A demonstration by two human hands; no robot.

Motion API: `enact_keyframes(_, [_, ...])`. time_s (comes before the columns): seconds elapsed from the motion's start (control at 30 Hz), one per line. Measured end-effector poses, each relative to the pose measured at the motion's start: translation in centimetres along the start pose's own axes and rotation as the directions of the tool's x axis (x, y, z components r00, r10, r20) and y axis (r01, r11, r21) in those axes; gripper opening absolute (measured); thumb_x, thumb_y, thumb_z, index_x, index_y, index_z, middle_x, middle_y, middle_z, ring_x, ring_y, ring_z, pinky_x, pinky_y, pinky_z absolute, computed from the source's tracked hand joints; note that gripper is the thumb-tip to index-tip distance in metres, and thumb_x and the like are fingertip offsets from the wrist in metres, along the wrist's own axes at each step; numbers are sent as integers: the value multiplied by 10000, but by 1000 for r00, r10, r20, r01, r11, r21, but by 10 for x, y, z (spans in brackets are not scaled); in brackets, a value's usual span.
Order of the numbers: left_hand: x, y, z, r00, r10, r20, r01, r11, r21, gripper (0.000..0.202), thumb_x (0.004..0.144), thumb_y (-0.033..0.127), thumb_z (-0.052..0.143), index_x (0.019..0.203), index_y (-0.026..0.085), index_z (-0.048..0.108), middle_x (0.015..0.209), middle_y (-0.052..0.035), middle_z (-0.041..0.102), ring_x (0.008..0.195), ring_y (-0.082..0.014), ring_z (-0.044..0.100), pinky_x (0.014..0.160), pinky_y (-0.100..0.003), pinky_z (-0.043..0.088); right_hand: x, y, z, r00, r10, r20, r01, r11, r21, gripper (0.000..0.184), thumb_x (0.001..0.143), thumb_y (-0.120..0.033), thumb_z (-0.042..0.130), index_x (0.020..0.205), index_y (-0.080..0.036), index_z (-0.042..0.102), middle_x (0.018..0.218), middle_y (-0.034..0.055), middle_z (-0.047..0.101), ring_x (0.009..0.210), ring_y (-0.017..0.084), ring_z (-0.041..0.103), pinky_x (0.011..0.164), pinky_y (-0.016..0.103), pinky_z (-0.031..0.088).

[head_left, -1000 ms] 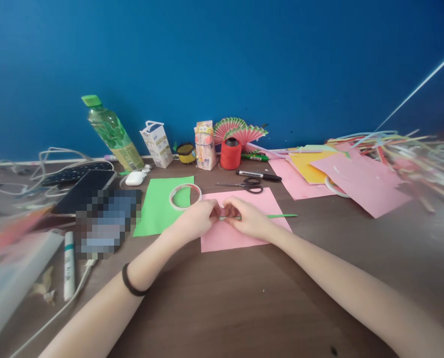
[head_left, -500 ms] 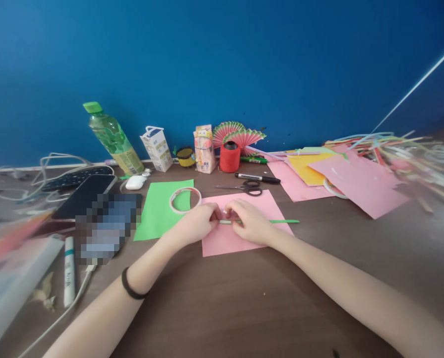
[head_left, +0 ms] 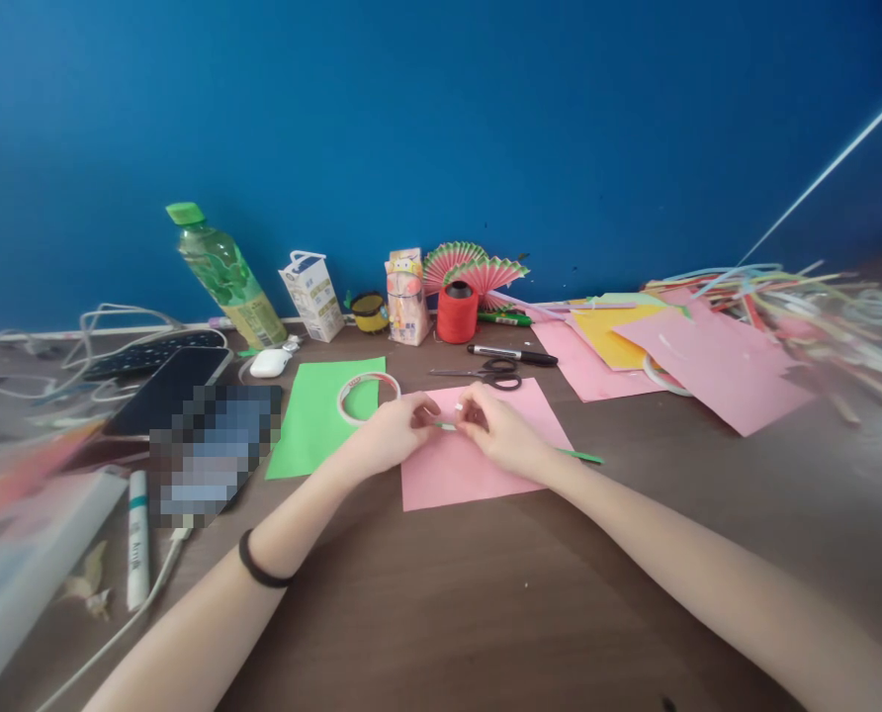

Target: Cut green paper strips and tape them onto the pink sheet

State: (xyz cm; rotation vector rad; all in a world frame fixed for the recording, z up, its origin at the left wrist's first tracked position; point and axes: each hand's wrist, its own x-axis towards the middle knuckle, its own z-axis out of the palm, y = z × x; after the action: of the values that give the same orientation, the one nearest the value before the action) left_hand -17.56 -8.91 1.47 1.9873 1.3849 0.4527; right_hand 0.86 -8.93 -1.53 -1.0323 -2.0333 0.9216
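Observation:
A narrow green paper strip [head_left: 581, 457] runs between my hands over a pink sheet of paper [head_left: 471, 480], its free end sticking out to the right beneath my right wrist. My left hand [head_left: 393, 432] pinches the strip's left end. My right hand [head_left: 504, 432] has its thumb and finger closed on the strip a little further right. By the right fingertips shows a small white piece [head_left: 459, 406], too small to make out. To the left, a roll of tape [head_left: 342, 407] lies partly on a green sheet [head_left: 311, 420]. Black-handled scissors [head_left: 504, 380] rest just beyond my right hand.
Along the blue wall stand a green bottle [head_left: 222, 272], a carton [head_left: 313, 297], a red thread spool [head_left: 457, 314] and folded paper fans [head_left: 485, 272]. A black marker [head_left: 511, 354] lies behind the scissors. Phones and cables fill the left; coloured sheets [head_left: 715, 366] and strips the right.
The strip's right end has swung down toward me and slightly right. My right fingers have shifted a little away from me, and the strip between my hands sits slightly higher.

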Motion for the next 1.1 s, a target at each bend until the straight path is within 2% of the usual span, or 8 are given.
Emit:
enact_keyframes(0.1, [2,2,-1,1000,-13,22,16,993,-120,190,742,287,492,843,169,601,752,-24,625,652,-142,556,598,-260,423,0,1,0,997,-38,-64,40,999,20,142,762,-97,426,826,-217,387,796,-4,506,743,140,507,692,296,408])
enact_keyframes(0.23, [3,5,0,996,-83,33,89,957,-275,145,727,277,514,742,149,582,641,-7,599,519,-103,497,498,-232,381,2,2,0,995,-67,-75,68,998,9,148,759,-90,421,826,-217,389,802,5,509,759,149,516,709,308,420])
enact_keyframes(0.4, [5,1,6,989,-150,0,136,893,-428,111,718,243,553,717,133,567,658,-18,620,499,-81,505,496,-220,408,2,-8,-6,957,-219,-191,148,933,-328,104,768,-131,467,845,-199,456,898,68,525,899,220,472,800,385,375])
enact_keyframes(0.47, [6,0,9,987,-161,19,150,860,-488,110,719,235,569,727,126,580,647,-18,624,506,-81,528,514,-217,429,0,-12,-7,953,-247,-177,161,904,-395,64,792,-169,476,847,-197,493,913,70,524,898,225,460,808,398,360])
enact_keyframes(0.63, [7,0,12,977,-185,108,213,780,-589,64,727,153,564,748,113,610,589,-7,623,500,-77,555,503,-193,443,-1,-10,-4,972,-233,-44,199,903,-380,74,811,-217,521,742,-200,544,963,57,524,963,224,424,857,413,333])
enact_keyframes(0.77, [7,-4,11,980,-145,135,198,753,-627,74,721,142,585,770,114,632,676,-38,674,555,-89,595,552,-203,472,0,-2,-2,977,-208,-36,185,926,-329,95,803,-185,541,710,-198,554,968,53,525,979,220,420,882,428,322])
enact_keyframes(0.97, [7,-7,10,985,-107,134,166,785,-597,88,735,177,607,777,124,663,652,-22,678,544,-72,587,572,-184,473,1,0,-1,961,-276,-27,258,924,-281,93,811,-169,529,727,-200,554,954,58,526,960,215,419,865,413,356])
enact_keyframes(1.1, [9,-10,10,981,-83,176,180,725,-664,82,737,182,612,771,130,666,709,-30,695,577,-75,605,608,-196,491,2,3,0,949,-311,-46,288,919,-270,89,813,-158,520,735,-197,537,902,55,529,911,203,439,832,397,377])
